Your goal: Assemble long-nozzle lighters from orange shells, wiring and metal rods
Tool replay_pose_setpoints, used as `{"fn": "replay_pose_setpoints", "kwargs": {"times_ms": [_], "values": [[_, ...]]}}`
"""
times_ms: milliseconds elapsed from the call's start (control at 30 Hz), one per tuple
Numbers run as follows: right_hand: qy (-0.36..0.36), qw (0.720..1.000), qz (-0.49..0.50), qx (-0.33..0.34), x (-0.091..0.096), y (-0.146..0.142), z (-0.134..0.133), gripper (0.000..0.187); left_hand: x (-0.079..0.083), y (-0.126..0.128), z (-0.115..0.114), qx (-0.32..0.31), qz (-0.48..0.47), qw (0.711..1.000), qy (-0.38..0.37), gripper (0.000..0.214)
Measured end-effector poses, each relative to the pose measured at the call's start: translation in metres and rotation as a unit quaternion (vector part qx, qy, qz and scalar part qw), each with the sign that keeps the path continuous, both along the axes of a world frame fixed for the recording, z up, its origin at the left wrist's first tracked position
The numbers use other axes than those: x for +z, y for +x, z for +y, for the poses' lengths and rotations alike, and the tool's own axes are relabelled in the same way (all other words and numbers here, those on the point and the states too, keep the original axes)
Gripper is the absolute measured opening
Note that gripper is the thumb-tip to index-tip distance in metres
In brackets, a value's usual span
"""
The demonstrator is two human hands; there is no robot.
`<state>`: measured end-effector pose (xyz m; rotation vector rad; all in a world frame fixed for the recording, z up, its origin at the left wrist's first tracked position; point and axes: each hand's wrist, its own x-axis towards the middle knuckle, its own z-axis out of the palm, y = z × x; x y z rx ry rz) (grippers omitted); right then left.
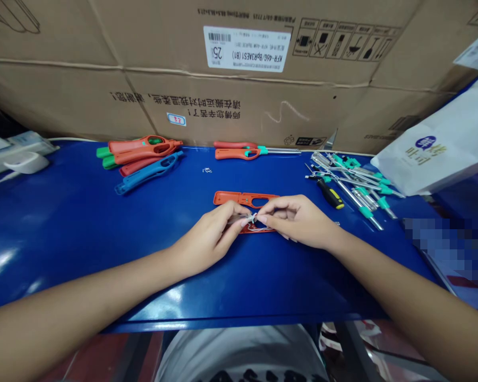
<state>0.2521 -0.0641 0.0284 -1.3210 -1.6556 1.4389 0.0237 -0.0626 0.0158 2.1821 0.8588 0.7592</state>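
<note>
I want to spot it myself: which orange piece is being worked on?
On the blue table, coloured handles lie along the cardboard boxes at the back. The orange shell lies mid-table instead, alone, partly under the left hand and right hand, which pinch a small white part above it.

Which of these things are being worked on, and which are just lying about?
In hand: left hand, right hand, small white part, orange shell half.
Lying about: casing pile, orange lighter, metal tubes, screwdriver, white bag.
</note>
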Motion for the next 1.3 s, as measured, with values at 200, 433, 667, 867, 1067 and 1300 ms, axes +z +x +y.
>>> {"fn": "replay_pose_setpoints", "kwargs": {"times_ms": [200,433,667,867,1067,1300], "values": [[0.018,1.000,0.025,-0.001,0.002,-0.003,-0.001,0.027,-0.001,0.001,0.001,-0.007,-0.016,1.000,-0.007,0.018],[0.018,0.999,0.032,0.017,0.005,-0.002,-0.003,0.025,-0.003,0.000,-0.002,-0.029,-0.025,0.999,-0.016,0.018],[0.028,0.999,0.015,0.039,0.006,-0.001,-0.004,0.025,0.001,0.001,-0.004,-0.027,-0.024,0.999,-0.017,0.017],[0.020,0.999,0.024,-0.008,0.005,0.000,-0.003,0.031,0.007,0.002,-0.002,-0.009,-0.018,1.000,-0.008,0.018],[0.026,0.999,0.025,-0.005,0.005,-0.003,-0.004,0.035,0.004,0.002,-0.003,-0.010,-0.013,1.000,-0.001,0.017],[0.024,1.000,0.017,0.010,0.004,-0.003,-0.005,0.035,0.004,0.004,-0.005,-0.016,-0.009,1.000,-0.008,0.016]]}}
